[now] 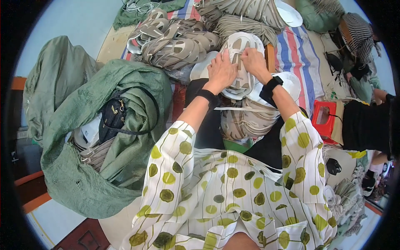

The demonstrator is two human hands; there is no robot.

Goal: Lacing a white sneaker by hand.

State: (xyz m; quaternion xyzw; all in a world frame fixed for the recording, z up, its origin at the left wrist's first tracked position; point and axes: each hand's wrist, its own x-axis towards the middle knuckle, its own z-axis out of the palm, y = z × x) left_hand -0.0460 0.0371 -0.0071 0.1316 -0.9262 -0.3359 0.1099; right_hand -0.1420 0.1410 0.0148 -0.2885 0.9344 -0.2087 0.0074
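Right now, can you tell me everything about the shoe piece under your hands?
The shoe piece is long with rounded ends, off-white with taupe-brown panels, and looks like fabric or something synthetic. It lies lengthwise, pointing away from the body, just beyond the lap. The left hand lies along its left side; the right hand, fingers curled, is at its right. Exactly what those fingers pinch isn't clear.

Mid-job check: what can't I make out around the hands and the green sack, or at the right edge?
All in the head view:
- Right hand: its own curled fingers hide the fingertips, so their hold is unclear.
- Beige shoe upper: partly covered by both hands.
- Green sack: its folds and the black handbag hide deeper contents.
- Co-worker: cut off by the fisheye rim.
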